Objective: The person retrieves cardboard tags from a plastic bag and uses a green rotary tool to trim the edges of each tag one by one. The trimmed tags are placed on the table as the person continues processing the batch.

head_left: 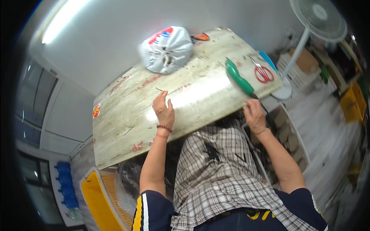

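**Left hand by a thin dark bit, right hand by the edge**

The left hand reaches over the tabletop, fingers close together and thumb stuck out to the side. The thin dark bit lies right at its fingertips. I can't tell if the fingers touch it. The thumb is probably out so the hand is ready to grab small things.

The right hand is at the front edge with its fingers bent. I can't tell if it pinches anything. It is just beside the back end of the green tool. The tool lies with its tip facing away and its black cord hanging near that hand, maybe so it is easy to pick up.

The red scissors lie beyond the tool, likely kept close but out of the way. The white bag sits at the back, which leaves room in front for the hands.
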